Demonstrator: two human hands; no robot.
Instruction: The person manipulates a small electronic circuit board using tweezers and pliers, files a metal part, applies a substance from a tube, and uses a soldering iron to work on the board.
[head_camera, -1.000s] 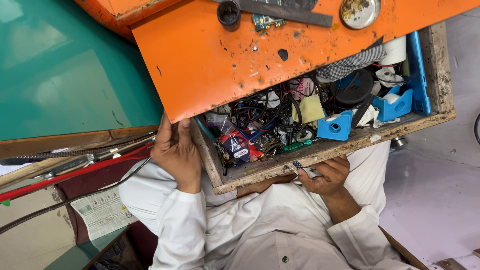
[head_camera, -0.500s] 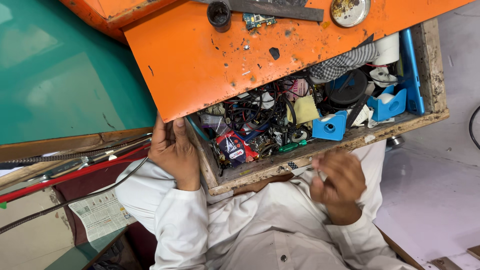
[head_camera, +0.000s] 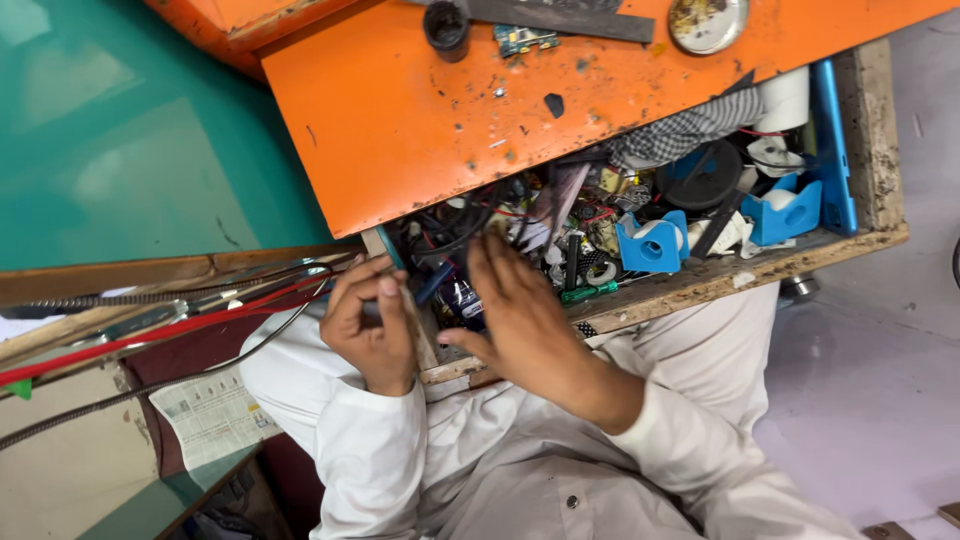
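Reaching into the cluttered open wooden drawer (head_camera: 700, 285), the right hand (head_camera: 520, 305) now lies fingers spread, holding nothing; earlier it sat outside. The left hand (head_camera: 370, 325) stays clasped on the drawer's corner.

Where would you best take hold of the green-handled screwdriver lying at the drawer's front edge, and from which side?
Grip the green-handled screwdriver by its handle, coming from above. It lies flat along the wooden drawer's front rail, handle exposed on top of the clutter, while wires crowd behind it. The right hand is nearest, probably the easier reach; the left hand grips the drawer's corner.
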